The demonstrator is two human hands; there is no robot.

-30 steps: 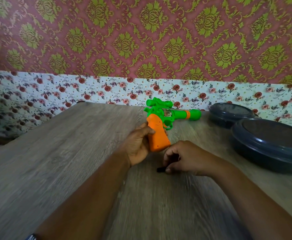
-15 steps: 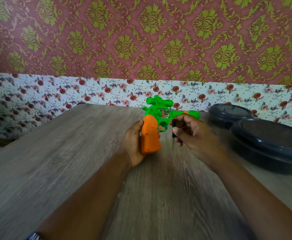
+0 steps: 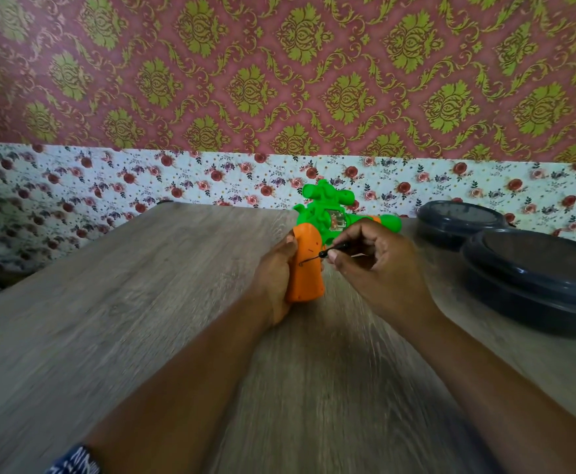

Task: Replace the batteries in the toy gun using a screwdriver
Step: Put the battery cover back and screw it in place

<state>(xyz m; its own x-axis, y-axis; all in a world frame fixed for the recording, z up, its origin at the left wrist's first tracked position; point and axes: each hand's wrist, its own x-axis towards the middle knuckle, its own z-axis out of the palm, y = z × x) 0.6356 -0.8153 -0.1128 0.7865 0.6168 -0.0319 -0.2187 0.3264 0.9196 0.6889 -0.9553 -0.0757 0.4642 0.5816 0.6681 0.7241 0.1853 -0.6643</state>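
The toy gun [image 3: 317, 227] has a green body and an orange grip, and stands on its grip at the middle of the wooden table [image 3: 126, 302]. My left hand [image 3: 274, 278] holds the orange grip from the left side. My right hand [image 3: 375, 265] pinches a small black screwdriver [image 3: 331, 250] between thumb and fingers. Its thin tip points left and touches the face of the orange grip. The gun's barrel points right, partly hidden behind my right hand.
Two dark round lidded containers stand at the right: a larger one [image 3: 539, 282] near me and a smaller one [image 3: 460, 224] behind it. A floral-papered wall [image 3: 211, 179] closes the table's far edge.
My right hand picked up the screwdriver from the table, rose, and brought its tip to the orange grip. My left hand turned the gun so the grip faces me more.
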